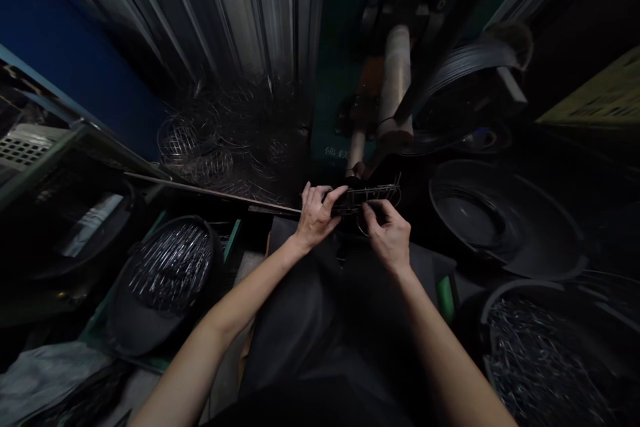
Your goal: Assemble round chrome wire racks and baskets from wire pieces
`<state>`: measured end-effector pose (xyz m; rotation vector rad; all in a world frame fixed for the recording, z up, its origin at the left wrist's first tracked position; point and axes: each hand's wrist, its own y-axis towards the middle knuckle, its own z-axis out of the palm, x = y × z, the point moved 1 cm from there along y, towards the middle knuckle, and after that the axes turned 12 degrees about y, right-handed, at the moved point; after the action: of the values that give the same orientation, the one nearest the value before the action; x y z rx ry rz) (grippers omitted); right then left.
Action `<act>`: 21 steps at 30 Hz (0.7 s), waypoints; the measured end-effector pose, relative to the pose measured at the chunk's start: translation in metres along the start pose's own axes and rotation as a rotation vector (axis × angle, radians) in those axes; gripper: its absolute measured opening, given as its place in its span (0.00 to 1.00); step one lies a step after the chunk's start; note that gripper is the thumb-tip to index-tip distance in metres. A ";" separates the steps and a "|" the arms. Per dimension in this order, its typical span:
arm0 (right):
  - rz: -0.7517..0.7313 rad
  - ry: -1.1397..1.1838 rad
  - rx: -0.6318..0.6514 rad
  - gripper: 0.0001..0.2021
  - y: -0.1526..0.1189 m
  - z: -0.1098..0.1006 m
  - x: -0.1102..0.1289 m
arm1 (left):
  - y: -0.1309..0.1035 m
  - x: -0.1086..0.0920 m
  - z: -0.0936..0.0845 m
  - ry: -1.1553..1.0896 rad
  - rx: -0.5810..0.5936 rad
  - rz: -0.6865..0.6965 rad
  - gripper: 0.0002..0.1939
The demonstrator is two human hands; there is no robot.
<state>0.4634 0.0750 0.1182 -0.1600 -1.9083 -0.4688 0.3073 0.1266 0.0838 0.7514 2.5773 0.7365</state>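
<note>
A small wire basket made of bent metal rods is in front of me, just below the machine's rods. My left hand grips its left side, thumb and fingers bent around the wires. At its lower right edge, my right hand pinches the wire between thumb and fingers. A curved wire hangs below the basket between the two hands. The basket's far side lies in shadow, so its contact with the machine cannot be made out.
Wire frames lie heaped on the bench at the left. Straight metal pieces fill a black bucket at lower left. On the right are a dark basin, a bucket of small bent wire parts and a wire coil.
</note>
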 end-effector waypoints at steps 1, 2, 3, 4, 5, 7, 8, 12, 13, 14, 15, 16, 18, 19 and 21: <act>-0.007 0.000 0.001 0.16 0.000 0.000 0.000 | 0.001 0.001 0.001 -0.005 -0.002 0.007 0.32; -0.011 -0.003 0.002 0.16 0.001 -0.001 0.000 | 0.001 0.001 0.002 -0.009 -0.005 0.013 0.32; -0.012 -0.009 0.004 0.16 0.001 -0.001 0.000 | 0.002 0.002 0.002 -0.013 -0.008 0.020 0.32; -0.011 -0.015 0.007 0.16 0.001 -0.002 0.000 | 0.003 0.002 0.003 -0.016 -0.013 0.024 0.32; -0.012 -0.017 0.011 0.15 0.002 -0.002 0.000 | 0.004 0.003 0.003 -0.017 -0.017 0.028 0.31; -0.018 -0.018 0.017 0.15 0.002 -0.003 0.000 | 0.005 0.003 0.004 -0.014 -0.020 0.032 0.31; -0.020 -0.018 0.021 0.15 0.003 -0.003 0.001 | 0.006 0.004 0.004 -0.011 -0.016 0.031 0.31; -0.008 -0.013 0.026 0.15 0.005 -0.002 0.002 | 0.008 0.005 0.004 0.002 0.032 0.014 0.30; -0.007 -0.010 0.026 0.15 0.005 -0.002 0.002 | 0.009 0.005 0.004 0.002 0.039 0.012 0.30; -0.008 -0.008 0.023 0.15 0.006 -0.002 0.002 | 0.009 0.006 0.004 -0.001 0.041 0.011 0.30; -0.012 -0.008 0.021 0.14 0.007 -0.001 0.002 | 0.010 0.006 0.004 -0.004 0.040 0.009 0.30; -0.018 -0.008 0.020 0.14 0.008 -0.001 0.002 | 0.011 0.006 0.005 -0.009 0.037 0.006 0.30; -0.033 -0.008 0.017 0.14 0.009 0.000 0.003 | 0.013 0.006 0.005 -0.020 0.032 0.000 0.30; -0.040 -0.009 0.015 0.14 0.010 0.000 0.003 | 0.014 0.006 0.006 -0.026 0.028 -0.003 0.29; -0.052 -0.016 0.013 0.13 0.012 0.000 0.003 | 0.015 0.006 0.007 -0.036 0.023 -0.007 0.29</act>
<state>0.4663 0.0851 0.1240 -0.1058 -1.9350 -0.4912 0.3116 0.1436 0.0857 0.7559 2.5592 0.6862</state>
